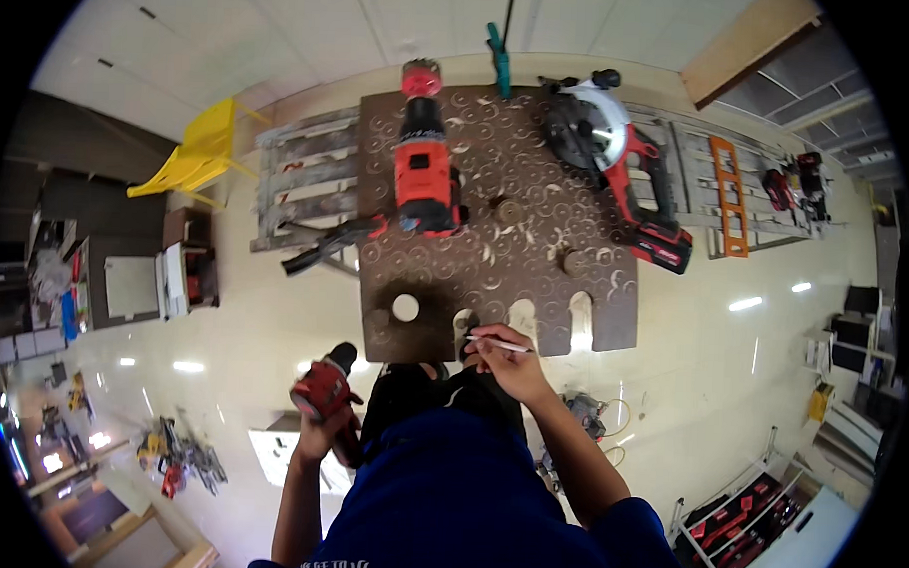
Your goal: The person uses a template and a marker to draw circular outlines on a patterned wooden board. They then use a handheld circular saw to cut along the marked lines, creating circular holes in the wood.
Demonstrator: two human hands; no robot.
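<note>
My left hand [321,432] is wrapped round the grip of a red and black cordless drill [323,388], off the near left edge of the brown board [537,202]. At the board's near edge my right hand [509,363] pinches a thin white pen-like stick [500,343]. Round notches cut that edge, and a round hole [406,307] sits left of them. Circular scratches cover the board. Upon it lie a large red power drill [426,173] with a red hole saw [422,79] on its front, and a circular saw [605,139] with a red battery.
Slatted grey benches [308,174] carry the board. A yellow chair [204,145] stands far left. A teal clamp [498,60] grips the far edge; an orange slotted frame [728,196] lies on the right bench. A cart of red tools [752,520] stands near right.
</note>
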